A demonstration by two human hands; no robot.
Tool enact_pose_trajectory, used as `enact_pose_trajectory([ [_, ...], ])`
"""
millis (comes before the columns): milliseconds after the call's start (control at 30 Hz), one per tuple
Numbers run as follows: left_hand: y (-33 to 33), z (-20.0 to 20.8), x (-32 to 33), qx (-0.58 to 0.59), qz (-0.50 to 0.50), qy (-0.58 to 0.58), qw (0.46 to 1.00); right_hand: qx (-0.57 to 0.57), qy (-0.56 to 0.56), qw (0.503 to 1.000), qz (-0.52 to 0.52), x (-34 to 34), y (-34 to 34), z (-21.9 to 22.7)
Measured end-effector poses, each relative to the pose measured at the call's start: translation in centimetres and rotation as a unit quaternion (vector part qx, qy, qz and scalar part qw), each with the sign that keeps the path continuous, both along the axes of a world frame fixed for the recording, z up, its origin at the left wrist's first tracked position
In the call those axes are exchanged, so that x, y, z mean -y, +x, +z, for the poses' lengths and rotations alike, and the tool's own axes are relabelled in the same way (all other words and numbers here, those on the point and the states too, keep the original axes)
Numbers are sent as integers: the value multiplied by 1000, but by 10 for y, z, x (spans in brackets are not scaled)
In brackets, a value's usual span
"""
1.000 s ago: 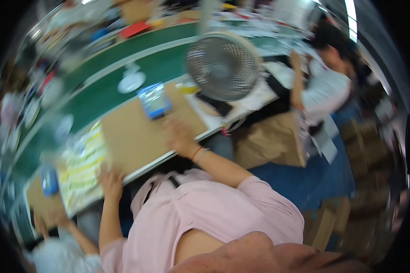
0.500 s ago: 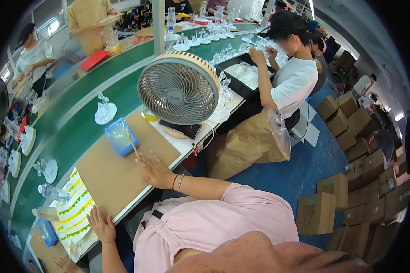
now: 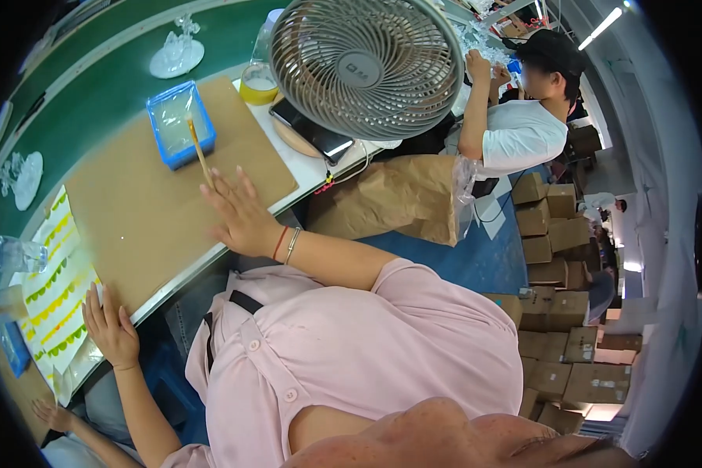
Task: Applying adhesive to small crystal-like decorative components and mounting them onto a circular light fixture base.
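Observation:
My right hand [image 3: 246,214] lies open on a brown board [image 3: 136,203], fingers spread. Its fingertips are at the lower end of a thin yellowish brush-like stick [image 3: 200,152]; I cannot tell whether they touch it. The stick's other end leans over a blue-rimmed tray [image 3: 189,158] with a clear lining or liquid inside. My left hand [image 3: 113,331] rests open at the board's near left corner, holding nothing, fingers stretched out. Beside it lies a white sheet with yellow and green wavy strips [image 3: 58,312].
A round fan [image 3: 366,70] stands at the board's far right, beside a phone [image 3: 312,129] and yellow tape roll [image 3: 259,84]. Clear figures on white bases [image 3: 177,58] stand on the green belt [image 3: 101,86]. Another person's hand [image 3: 52,415] is at lower left; a co-worker [image 3: 522,129] sits right.
The view has shifted and turned, so the fan looms larger and the board sits further left. Both my hands stay open on the table; the stick still leans on the tray.

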State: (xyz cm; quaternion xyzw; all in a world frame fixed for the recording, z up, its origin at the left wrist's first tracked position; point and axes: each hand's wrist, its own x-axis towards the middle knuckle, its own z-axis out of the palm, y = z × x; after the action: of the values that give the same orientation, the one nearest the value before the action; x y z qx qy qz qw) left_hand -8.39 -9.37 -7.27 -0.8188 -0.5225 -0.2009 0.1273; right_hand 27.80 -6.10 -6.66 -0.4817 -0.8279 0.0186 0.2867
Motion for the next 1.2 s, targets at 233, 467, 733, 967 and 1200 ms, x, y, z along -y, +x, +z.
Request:
enact_pose_trajectory([
  [233,-3,-2,7,27,-22,1,999,15,18,1000,-15,3,-4,0],
  [467,-9,8,9,170,-46,-22,984,12,32,998,-44,5,-6,0],
  [733,-27,6,-2,225,-56,6,973,17,15,998,-64,5,-8,-1],
  [967,-29,3,-8,259,-98,-42,960,27,39,996,-77,7,-11,3],
  [1200,-27,8,-4,275,-61,-25,959,34,16,997,-67,6,-13,2],
])
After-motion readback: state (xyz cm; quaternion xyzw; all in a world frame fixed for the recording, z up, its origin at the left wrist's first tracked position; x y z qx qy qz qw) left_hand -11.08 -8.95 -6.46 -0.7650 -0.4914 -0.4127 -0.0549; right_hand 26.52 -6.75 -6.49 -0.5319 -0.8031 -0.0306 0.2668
